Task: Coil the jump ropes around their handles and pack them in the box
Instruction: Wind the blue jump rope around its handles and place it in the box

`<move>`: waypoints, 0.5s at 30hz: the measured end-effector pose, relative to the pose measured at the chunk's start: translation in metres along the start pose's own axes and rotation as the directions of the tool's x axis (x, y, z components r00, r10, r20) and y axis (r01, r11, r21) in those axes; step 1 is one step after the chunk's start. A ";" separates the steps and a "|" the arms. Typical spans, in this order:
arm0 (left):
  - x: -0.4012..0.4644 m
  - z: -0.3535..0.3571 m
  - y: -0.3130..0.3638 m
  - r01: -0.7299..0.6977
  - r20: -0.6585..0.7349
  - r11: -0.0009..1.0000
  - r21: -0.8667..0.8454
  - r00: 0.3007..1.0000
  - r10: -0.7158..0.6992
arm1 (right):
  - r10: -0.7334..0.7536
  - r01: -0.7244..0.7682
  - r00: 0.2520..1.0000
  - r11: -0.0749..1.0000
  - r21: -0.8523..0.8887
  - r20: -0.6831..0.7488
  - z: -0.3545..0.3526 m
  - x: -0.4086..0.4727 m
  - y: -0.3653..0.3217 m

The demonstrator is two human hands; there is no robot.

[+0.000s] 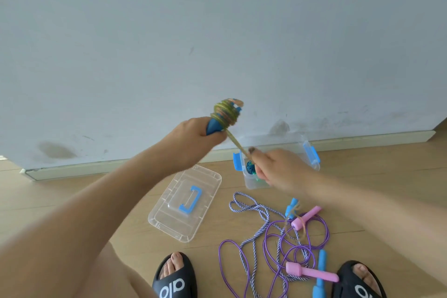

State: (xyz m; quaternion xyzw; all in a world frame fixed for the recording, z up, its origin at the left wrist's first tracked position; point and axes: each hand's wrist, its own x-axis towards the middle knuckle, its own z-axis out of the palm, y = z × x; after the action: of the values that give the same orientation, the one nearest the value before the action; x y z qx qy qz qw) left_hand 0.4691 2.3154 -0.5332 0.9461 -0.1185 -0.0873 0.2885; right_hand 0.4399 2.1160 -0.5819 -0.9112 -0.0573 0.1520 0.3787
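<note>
A person winds a yellow-green jump rope around a blue handle held up before the wall, above the far part of the wooden floor. The left hand has its fingers curled round the handle's lower end; a thick coil already sits on its upper part. The right hand pinches the rope's free stretch between thumb and fingers, drawn taut and slanting down toward the clear box by the skirting board, which already holds a wound teal rope.

The winding looks well along but not done — the rope's other blue handle seems to dangle below the right hand. To finish cleanly, the right hand would best keep the line taut and lay each turn beside the last, not heaped at the tip, where the coil looks liable to slip off.

The box's lid lies on the floor just left of the box. Nearer the person's sandals, a purple rope with pink handles and a striped rope lie tangled — not yet coiled.
</note>
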 end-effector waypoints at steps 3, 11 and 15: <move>0.006 -0.002 -0.022 0.069 0.110 0.991 0.114 0.991 -0.082 | -0.102 0.098 0.995 0.982 -0.163 -0.016 0.004 -0.021 -0.011; 0.005 0.023 -0.014 -0.181 0.211 0.792 0.583 0.975 0.067 | -0.566 0.376 0.814 0.685 -0.624 -0.131 -0.018 -0.021 -0.048; -0.004 0.037 0.002 -0.314 0.279 0.697 0.645 0.946 0.167 | -0.581 0.371 0.793 0.699 -0.611 -0.183 -0.038 -0.009 -0.053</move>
State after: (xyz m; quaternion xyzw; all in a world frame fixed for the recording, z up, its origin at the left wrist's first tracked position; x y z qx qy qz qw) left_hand 0.4567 2.2959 -0.5618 0.9478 -0.2935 -0.0929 -0.0830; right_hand 0.4446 2.1259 -0.5168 -0.9436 -0.2654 -0.1467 0.1331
